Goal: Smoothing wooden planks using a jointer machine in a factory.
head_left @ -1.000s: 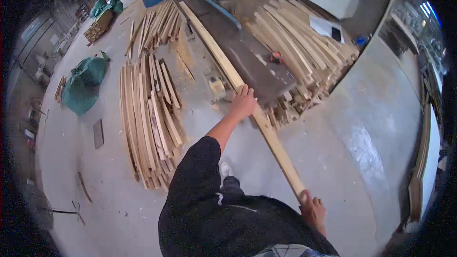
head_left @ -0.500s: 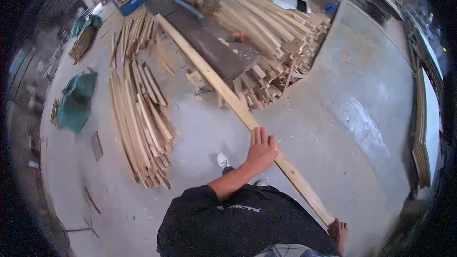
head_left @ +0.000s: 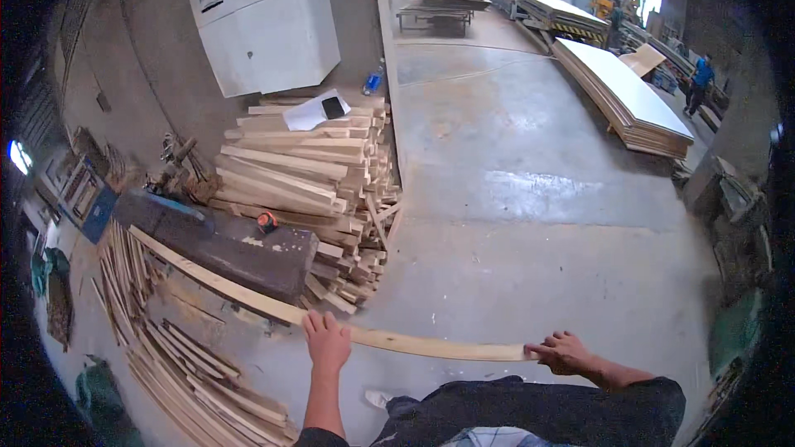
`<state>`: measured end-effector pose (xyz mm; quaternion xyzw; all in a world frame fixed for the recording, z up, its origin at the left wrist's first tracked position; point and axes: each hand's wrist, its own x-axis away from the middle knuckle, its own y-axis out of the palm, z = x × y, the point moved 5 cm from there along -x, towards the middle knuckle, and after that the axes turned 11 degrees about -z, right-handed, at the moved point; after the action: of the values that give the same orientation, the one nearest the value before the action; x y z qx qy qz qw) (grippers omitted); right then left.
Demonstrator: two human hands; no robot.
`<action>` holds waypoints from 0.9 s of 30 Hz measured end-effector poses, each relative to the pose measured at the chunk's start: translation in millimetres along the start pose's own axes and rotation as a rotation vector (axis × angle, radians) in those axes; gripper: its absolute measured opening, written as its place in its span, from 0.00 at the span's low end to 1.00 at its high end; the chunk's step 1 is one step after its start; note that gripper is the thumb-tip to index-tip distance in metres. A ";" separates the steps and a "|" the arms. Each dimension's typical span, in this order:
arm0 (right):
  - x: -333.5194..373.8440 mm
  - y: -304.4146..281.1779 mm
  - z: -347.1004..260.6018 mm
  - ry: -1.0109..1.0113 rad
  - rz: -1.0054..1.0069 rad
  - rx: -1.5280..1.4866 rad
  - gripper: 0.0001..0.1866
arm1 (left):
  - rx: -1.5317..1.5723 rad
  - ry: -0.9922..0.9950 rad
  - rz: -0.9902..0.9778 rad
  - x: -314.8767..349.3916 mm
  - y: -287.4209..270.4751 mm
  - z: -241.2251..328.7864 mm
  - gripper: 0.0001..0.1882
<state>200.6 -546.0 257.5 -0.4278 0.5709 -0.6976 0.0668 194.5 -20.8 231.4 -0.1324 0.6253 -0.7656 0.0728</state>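
A long pale wooden plank (head_left: pixel 431 345) stretches across in front of me at about waist height. My left hand (head_left: pixel 329 341) is closed over it part way along, fingers on its far side. At its right end, my right hand (head_left: pixel 567 353) grips the plank, thumb and fingers around the tip. The plank's far left part runs along the near side of a dark brown workbench (head_left: pixel 217 242); whether it touches the bench I cannot tell. On that bench sits a small orange and black object (head_left: pixel 266 222), beside some wood chips.
Behind the bench rises a large stack of lumber (head_left: pixel 286 167) with paper (head_left: pixel 305 114) and a dark flat object on top. More strips (head_left: pixel 195 381) lie on the floor at left. A white cabinet (head_left: pixel 269 41) stands behind. Stacked white-topped panels (head_left: pixel 625 95) and a person in blue (head_left: pixel 701 79) are far right.
My view has swung to the right and up, bringing the panels and far hall into sight. The plank now runs more crosswise before me, both hands still on it.
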 end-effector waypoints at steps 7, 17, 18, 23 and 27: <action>-74.3 -46.3 -75.1 -0.119 0.175 -0.052 0.28 | -0.037 -0.033 -0.048 -43.5 -28.2 -104.2 0.36; -175.6 -94.7 -187.0 -0.170 0.174 -0.139 0.33 | -0.312 0.127 -0.155 -118.8 -45.9 -258.5 0.22; -182.9 -104.6 -201.2 -0.226 0.219 -0.153 0.34 | -0.315 0.159 -0.153 -126.4 -45.4 -267.0 0.22; -221.2 -130.4 -252.3 -0.179 0.171 -0.101 0.31 | -0.203 0.027 -0.118 -139.9 -73.5 -332.7 0.30; -254.5 -149.7 -284.0 -0.209 0.154 -0.141 0.30 | -0.077 -0.001 -0.099 -151.8 -94.9 -372.8 0.29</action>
<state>227.6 -137.3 257.8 -0.4568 0.6393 -0.6003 0.1491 235.0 390.7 238.9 -0.1661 0.6470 -0.7435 0.0301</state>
